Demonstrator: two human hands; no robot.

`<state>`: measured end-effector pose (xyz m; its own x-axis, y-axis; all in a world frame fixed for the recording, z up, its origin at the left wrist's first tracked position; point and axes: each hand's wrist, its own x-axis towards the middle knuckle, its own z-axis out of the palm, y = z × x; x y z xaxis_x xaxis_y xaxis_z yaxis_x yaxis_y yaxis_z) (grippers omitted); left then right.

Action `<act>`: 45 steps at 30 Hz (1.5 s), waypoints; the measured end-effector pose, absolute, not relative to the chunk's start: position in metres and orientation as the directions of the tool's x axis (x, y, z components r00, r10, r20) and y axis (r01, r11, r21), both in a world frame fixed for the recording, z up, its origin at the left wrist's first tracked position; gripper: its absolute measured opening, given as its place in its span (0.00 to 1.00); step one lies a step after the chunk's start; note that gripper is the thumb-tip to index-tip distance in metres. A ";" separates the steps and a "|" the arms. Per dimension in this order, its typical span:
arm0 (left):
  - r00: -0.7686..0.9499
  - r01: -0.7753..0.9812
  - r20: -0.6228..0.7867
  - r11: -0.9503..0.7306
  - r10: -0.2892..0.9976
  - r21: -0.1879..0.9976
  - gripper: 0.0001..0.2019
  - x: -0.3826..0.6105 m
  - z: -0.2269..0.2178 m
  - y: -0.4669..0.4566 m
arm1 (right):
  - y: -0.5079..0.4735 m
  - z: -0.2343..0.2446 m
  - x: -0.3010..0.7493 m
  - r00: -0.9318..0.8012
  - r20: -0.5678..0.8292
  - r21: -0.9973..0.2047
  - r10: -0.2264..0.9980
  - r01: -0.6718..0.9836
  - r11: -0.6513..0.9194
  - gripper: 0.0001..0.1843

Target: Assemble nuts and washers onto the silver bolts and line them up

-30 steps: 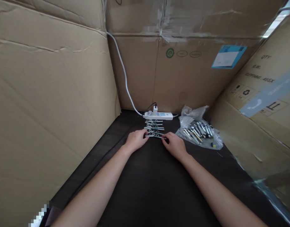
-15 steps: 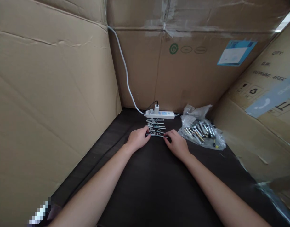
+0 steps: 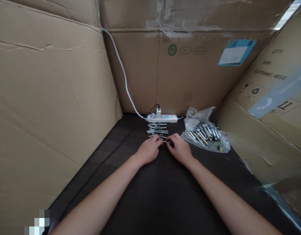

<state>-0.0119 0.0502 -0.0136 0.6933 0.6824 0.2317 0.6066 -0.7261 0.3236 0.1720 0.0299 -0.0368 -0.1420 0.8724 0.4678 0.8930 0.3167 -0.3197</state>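
Shifted rightward since half a second ago, the left hand now has its fingertips over the near row, close beside those of the right hand, which has barely moved against the rows. Metal pieces lie in short, stacked rows just beyond the fingers: silvery, slim bolts and tubes set crosswise, with ring-shaped washers among them. One thin rod in the nearest row shows between the two sets of fingertips, its right end at the right thumb and forefinger. Left fingers curl downward, close together; whether either hand grips a piece, I cannot tell. Less of that near row shows than before, covered by the left fingers.

Farther beyond the fingertips stands a white power strip; to their right, a clear plastic bag holds larger shiny bolts. Well right of the fingers, the carton reads "QTY:", "G.W." and "465X". Ahead, the blue-edged label has print too small to read.
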 end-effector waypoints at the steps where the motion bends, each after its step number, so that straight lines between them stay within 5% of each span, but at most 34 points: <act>1: 0.671 0.608 0.251 -0.712 0.698 0.351 0.15 -0.013 -0.013 0.052 | 0.030 -0.037 0.172 -0.140 0.471 -0.319 0.871 0.893 0.316 0.08; 5: 0.538 0.618 0.319 -0.623 0.780 0.480 0.14 -0.019 -0.012 0.060 | 0.028 -0.034 0.171 -0.125 0.481 -0.324 0.868 0.894 0.309 0.07; 10: 0.582 0.601 0.174 -0.564 0.795 0.566 0.12 -0.029 -0.007 0.063 | 0.023 -0.030 0.168 -0.209 0.485 -0.320 0.849 0.861 0.395 0.08; 20: 0.568 0.636 0.231 -0.600 0.790 0.485 0.14 -0.036 -0.009 0.064 | 0.015 -0.025 0.159 -0.466 0.354 -0.245 0.811 0.790 0.562 0.21; 45: 0.555 0.695 0.206 -0.586 0.806 0.417 0.17 -0.039 -0.010 0.063 | 0.011 -0.022 0.152 -0.352 0.285 -0.064 0.892 0.921 0.384 0.19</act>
